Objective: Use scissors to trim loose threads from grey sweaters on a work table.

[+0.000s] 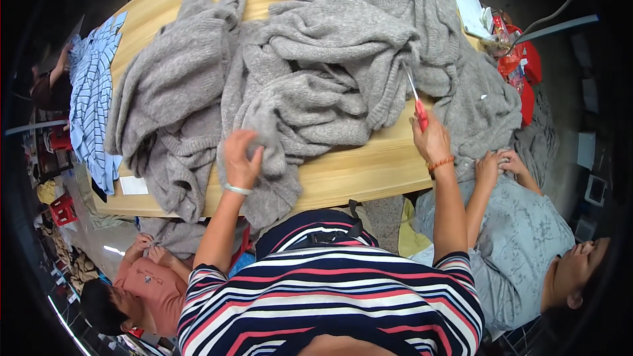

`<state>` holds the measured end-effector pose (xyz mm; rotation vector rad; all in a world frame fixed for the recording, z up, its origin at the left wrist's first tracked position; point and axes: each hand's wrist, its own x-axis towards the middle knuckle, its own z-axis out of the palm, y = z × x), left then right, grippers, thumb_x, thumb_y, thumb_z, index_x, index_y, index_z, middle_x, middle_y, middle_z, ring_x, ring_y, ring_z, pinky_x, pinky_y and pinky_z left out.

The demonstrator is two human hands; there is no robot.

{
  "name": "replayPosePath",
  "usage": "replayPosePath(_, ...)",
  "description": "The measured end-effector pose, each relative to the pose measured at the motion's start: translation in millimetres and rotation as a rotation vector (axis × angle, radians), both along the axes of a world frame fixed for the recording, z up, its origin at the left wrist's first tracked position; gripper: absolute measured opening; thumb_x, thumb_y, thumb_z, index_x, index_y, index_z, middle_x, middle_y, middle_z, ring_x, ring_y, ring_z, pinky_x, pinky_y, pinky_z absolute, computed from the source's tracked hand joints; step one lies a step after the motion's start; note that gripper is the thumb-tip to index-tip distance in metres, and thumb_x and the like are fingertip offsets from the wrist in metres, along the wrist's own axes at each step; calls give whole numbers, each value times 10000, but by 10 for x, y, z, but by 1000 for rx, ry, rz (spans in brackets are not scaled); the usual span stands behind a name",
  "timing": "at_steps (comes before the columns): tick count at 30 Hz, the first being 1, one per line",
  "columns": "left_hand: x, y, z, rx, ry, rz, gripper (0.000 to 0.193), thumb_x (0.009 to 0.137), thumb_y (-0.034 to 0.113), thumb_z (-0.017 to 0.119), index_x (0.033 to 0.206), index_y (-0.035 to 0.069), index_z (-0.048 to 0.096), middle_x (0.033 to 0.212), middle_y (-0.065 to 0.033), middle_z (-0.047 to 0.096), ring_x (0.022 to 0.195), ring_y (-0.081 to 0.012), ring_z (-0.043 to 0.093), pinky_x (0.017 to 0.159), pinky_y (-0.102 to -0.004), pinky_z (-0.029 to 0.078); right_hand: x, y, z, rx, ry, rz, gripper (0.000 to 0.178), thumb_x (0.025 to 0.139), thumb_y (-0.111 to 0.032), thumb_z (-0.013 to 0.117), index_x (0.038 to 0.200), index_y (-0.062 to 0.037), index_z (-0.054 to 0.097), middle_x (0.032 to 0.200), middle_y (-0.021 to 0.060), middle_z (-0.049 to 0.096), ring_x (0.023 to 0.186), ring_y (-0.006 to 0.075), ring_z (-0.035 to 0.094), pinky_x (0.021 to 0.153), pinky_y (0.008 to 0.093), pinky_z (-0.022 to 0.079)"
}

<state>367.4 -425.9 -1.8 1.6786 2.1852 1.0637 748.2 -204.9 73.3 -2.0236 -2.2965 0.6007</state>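
Heaped grey knit sweaters [323, 33] cover much of the wooden table in front of me. My left hand [241, 159], slightly blurred, is over the near edge of the heap beside a bunched sleeve-like piece [269, 148]. Its fingers are bent with the thumb apart, and nothing shows between them. In my right hand [432, 138] is a slim tool with a red handle [421, 115] and a thin metal shaft. The shaft points away from me toward the knit folds, where its tip is hard to make out.
Blue striped cloth [97, 99] hangs over the table's left end, near another person's arm. Co-workers sit at both near sides, each handling grey knit. White paper [468, 10] and red items [527, 66] are at the right edge. A white slip [134, 185] lies near left.
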Motion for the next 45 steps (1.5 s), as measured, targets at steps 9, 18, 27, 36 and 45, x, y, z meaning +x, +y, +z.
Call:
replayPosePath(9, 730, -204, 2, 38, -166, -433, 360, 748, -8, 704, 1089, 104, 678, 1032, -109, 645, 994, -336, 618, 916, -467, 452, -332, -829, 235, -44, 192, 188, 241, 918, -285, 643, 1083, -112, 611, 810, 226, 655, 803, 440, 639, 726, 533, 490)
replayPosePath(18, 49, -477, -205, -92, -187, 185, 422, 708, 87, 749, 1110, 38, 627, 1031, -148, 621, 1004, -396, 579, 930, -475, 441, -631, -1007, 270, -17, 206, 256, 269, 916, -243, 665, 1145, -110, 622, 915, 202, 683, 849, 418, 660, 719, 479, 509)
replayPosePath(27, 815, -525, -29, -153, 81, -580, 260, 726, 146, 739, 977, 123, 680, 1003, -75, 605, 1108, -288, 545, 933, -478, 373, -1102, -1043, 233, -14, 257, 252, 275, 900, -337, 661, 1030, -101, 604, 838, 192, 671, 849, 411, 654, 753, 523, 502)
replayPosePath(36, 857, -348, -116, -56, -227, -246, 451, 760, 169, 789, 1154, 46, 606, 1048, -156, 583, 988, -364, 565, 850, -429, 458, -1237, -922, -497, -78, 339, 246, 324, 883, -336, 670, 984, -36, 598, 886, 237, 668, 878, 437, 645, 785, 507, 503)
replayPosePath(45, 472, -253, 59, -235, -1180, -55, 174, 885, 77, 707, 1052, 51, 665, 973, -49, 718, 873, -150, 675, 795, -273, 518, -759, -885, -205, -48, 423, 142, 260, 907, -282, 651, 1047, -66, 619, 878, 212, 669, 860, 438, 643, 758, 490, 502)
